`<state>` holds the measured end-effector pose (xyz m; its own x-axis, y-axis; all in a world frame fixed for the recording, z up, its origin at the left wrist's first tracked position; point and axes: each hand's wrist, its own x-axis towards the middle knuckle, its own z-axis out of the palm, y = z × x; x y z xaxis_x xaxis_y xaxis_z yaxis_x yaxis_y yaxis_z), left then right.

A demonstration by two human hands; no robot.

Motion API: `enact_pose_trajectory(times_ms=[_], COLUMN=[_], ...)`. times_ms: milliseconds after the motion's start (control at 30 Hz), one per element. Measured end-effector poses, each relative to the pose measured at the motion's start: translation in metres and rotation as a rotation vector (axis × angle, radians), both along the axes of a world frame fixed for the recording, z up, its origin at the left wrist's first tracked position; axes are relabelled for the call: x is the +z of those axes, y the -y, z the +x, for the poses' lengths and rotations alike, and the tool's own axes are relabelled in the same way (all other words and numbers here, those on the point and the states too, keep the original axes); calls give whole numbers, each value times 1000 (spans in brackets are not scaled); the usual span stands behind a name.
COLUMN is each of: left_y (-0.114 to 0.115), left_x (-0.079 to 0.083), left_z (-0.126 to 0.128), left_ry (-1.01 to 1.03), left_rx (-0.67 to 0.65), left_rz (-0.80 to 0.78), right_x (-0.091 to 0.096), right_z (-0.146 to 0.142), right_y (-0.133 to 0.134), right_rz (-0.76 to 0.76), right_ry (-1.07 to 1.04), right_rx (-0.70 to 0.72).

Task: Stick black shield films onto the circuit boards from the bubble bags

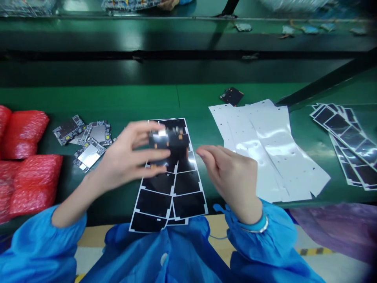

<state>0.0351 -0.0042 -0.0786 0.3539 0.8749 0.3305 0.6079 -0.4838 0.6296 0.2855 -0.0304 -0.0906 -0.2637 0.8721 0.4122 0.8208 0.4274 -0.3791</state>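
My left hand grips a dark circuit board between thumb and fingers, holding it just above a white-edged sheet of black adhesive pads. My right hand hangs over the sheet's right side, its loosely curled fingertips apart from the board and holding nothing visible. Beyond it lie crumpled white backing sheets. Another dark circuit board rests past their far edge. Several silver-shielded circuit boards are heaped left of my left hand.
Red bubble-wrap bags are piled at the left end of the green bench. More black pad sheets overlap at the right. A dark rail crosses behind. Beyond it, a co-worker's hand rests near stacked boards.
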Motion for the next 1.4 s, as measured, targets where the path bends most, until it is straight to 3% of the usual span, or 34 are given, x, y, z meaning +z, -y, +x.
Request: enact_pose_trajectory(times_ms=[33, 67, 133, 200, 267, 433, 567, 667, 767, 900, 1000, 1233, 1400], left_y=[-23, -47, -88, -105, -93, 2, 46, 53, 57, 67, 76, 85, 87], left_x=[-7, -14, -28, -36, -37, -30, -50, -69, -78, -75, -70, -59, -53], left_z=[-2, -4, -8, -11, -14, -24, -18, -4, 11, 25, 31, 40, 47], left_ry=[-3, 4, -66, -118, -175, -200, 193, 588, 778, 822, 786, 562, 440], left_rx=[-44, -8, 115, 189, 192, 120, 154, 292, 388, 447, 391, 263, 240], left_rz=[50, 102, 10, -114, -195, -438, -663, -780, -839, -746, -615, -329, -203], right_x=[-11, -23, -47, -68, -81, -85, -74, -62, -48, -33, -25, -11, -12], right_z=[-2, -5, -16, -27, -32, -21, -12, -9, -7, -12, -19, -19, -23], right_y=[-2, -3, -1, 2, 3, -5, -9, -8, -5, -4, -3, -1, 6], right_rz=[-44, -95, -210, -325, -385, -390, -383, -355, -303, -63, 116, 152, 193], right_ry=[28, 29, 32, 102, 126, -103, -318, -397, -331, -181, -98, -47, -24], right_rx=[-15, 19, 243, 424, 479, 482, 476, 466, 482, 490, 515, 589, 547])
